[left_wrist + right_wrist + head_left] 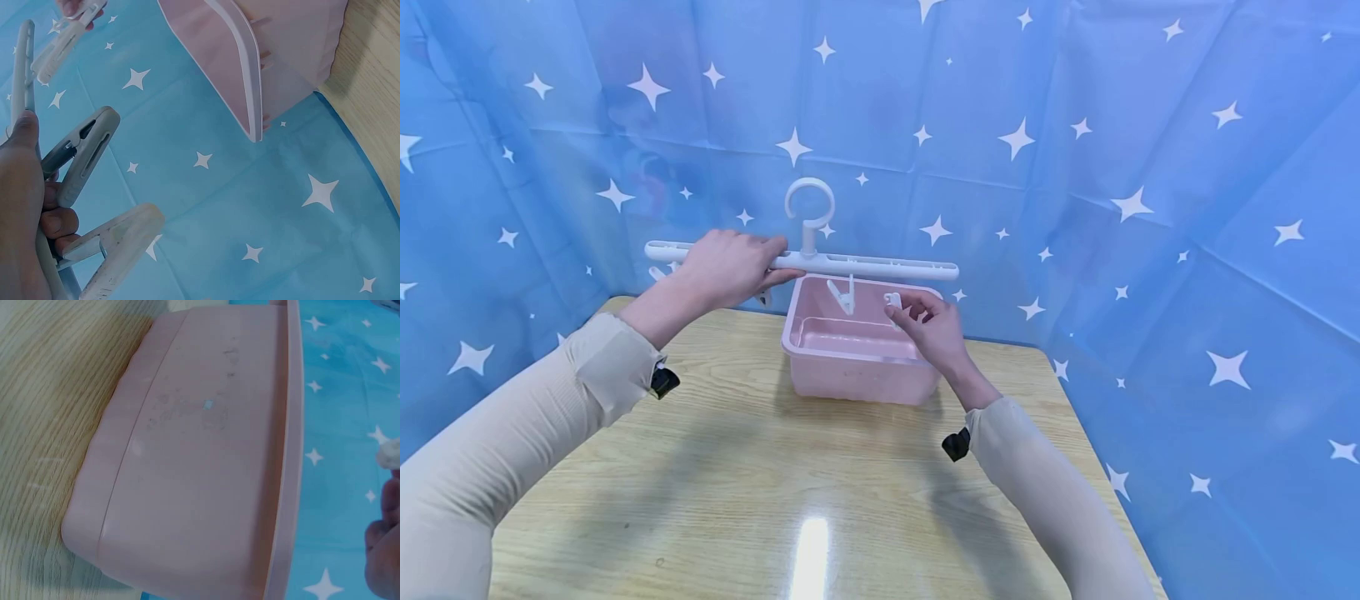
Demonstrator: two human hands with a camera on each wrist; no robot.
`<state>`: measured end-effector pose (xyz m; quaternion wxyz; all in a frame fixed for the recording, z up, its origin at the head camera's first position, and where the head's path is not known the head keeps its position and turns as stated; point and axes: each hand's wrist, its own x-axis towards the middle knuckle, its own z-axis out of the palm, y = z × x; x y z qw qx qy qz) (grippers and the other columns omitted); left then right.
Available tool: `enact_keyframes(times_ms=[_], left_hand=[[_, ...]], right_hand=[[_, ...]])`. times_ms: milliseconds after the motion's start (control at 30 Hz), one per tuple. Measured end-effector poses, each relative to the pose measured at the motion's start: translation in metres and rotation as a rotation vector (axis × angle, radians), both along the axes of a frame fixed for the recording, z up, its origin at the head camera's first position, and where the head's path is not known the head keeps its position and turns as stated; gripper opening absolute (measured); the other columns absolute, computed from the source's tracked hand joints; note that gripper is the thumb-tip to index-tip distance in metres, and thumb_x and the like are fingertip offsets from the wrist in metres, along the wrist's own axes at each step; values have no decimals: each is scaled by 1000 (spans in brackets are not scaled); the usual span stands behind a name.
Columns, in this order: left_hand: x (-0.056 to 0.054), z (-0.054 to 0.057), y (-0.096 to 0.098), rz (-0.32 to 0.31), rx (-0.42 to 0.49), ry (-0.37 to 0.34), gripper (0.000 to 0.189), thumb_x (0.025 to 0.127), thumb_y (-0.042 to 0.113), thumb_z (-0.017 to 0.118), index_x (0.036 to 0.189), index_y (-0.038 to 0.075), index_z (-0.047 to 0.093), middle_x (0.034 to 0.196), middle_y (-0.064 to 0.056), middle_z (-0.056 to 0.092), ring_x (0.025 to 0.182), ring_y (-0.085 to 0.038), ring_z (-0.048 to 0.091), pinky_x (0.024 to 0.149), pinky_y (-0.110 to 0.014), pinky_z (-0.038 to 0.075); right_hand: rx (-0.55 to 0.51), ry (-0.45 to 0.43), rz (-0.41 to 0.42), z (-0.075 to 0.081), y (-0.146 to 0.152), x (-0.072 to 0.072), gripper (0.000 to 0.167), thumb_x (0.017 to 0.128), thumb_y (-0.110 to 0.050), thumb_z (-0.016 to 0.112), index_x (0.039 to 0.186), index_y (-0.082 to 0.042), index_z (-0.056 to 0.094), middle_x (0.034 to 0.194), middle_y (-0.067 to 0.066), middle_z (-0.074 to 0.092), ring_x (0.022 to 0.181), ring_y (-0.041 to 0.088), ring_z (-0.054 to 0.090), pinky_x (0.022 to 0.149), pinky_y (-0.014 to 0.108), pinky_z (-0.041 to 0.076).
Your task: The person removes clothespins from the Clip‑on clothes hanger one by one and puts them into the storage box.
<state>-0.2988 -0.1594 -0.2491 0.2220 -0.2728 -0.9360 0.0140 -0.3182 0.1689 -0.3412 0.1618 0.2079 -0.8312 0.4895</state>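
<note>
A white hanger with a round hook on top is held up level over the far side of a pink basin. My left hand grips its bar left of the hook. Beneath the bar dangles a white clip, over the basin. More clips show by the left hand in the left wrist view: a greyish clip and a pale clip. Between thumb and fingers, my right hand pinches another white clip just below the bar's right half.
The basin stands at the back of a wooden table, its opening facing up. Behind and on both sides hangs a blue curtain with white stars, close to the table's back edge.
</note>
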Motion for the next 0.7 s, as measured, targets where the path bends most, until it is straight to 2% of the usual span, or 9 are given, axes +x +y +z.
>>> enact_keyframes(times_ms=[100, 233, 333, 467, 700], left_hand=[[0, 1, 0, 2, 1, 0, 43, 100, 57, 48, 93, 15, 52, 62, 2, 54, 53, -22, 52, 47, -34, 38], [0, 0, 0, 2, 3, -4, 42, 100, 56, 49, 92, 15, 51, 62, 2, 53, 52, -21, 51, 46, -33, 37], [1, -1, 0, -1, 4, -6, 42, 100, 55, 49, 92, 15, 52, 62, 2, 53, 52, -21, 51, 46, -33, 37], [0, -2, 0, -2, 8, -9, 41, 100, 55, 50, 94, 14, 53, 64, 1, 56, 53, -22, 53, 47, -34, 39], [-1, -2, 1, -2, 12, -5, 41, 100, 54, 51, 96, 13, 55, 65, 0, 59, 53, -22, 53, 47, -35, 40]], right_hand=[[43, -6, -24, -2, 1, -1, 28, 88, -42, 75, 107, -22, 76, 79, 5, 65, 68, 21, 52, 61, 28, 41], [113, -74, -76, -5, 1, -3, 33, 86, -52, 74, 102, -23, 76, 74, 2, 61, 67, 20, 52, 59, 31, 40], [163, -121, -110, -7, 0, -3, 33, 86, -53, 73, 98, -23, 75, 70, 2, 58, 65, 20, 51, 58, 31, 40], [235, -131, -132, -11, -1, -4, 29, 87, -53, 71, 93, -25, 74, 68, 2, 57, 62, 21, 51, 55, 31, 41], [358, -94, -155, -15, -1, -7, 31, 89, -52, 70, 101, -23, 75, 84, 1, 69, 65, 20, 54, 57, 32, 42]])
